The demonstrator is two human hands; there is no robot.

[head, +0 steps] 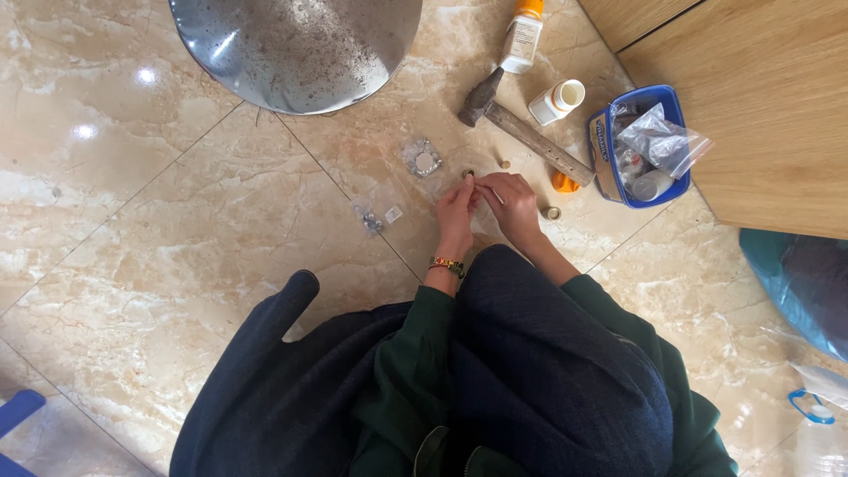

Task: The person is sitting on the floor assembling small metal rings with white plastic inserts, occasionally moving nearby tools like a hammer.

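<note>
My left hand (456, 210) and right hand (511, 201) meet just below the hammer (521, 129), fingertips pinching what looks like a small ring-shaped metal piece (468, 175) against the floor; it's too tiny to be sure. The blue box (638, 146) sits right of the hammer's handle.

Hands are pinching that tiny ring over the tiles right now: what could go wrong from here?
1. The small ring, pinched between left hand and right hand, could slip and roll across the glossy floor.
2. The open bottle lying beside the hammer might leak if knocked.
</note>
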